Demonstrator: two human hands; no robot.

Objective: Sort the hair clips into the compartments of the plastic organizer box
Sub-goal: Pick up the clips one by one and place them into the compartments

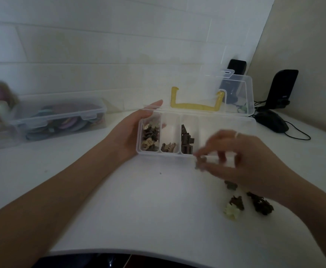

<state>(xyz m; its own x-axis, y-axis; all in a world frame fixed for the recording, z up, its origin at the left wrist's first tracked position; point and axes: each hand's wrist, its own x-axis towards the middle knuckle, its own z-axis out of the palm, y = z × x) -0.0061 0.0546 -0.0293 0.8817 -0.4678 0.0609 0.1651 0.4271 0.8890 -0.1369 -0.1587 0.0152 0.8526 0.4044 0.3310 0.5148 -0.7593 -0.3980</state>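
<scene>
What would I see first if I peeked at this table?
First, the clear organizer box in the middle, with its lid up, a yellow handle behind it and little brown hair clips in three compartments. The left hand holds its left end, while the blurry right hand pinches a small clip at its front edge. A few loose clips lie on the white table nearby.

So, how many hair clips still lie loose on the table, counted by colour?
Dark brown hair clips: 3
Cream hair clip: 1
Total: 4 loose on the table, not counting the small clip pinched by the right hand.
</scene>
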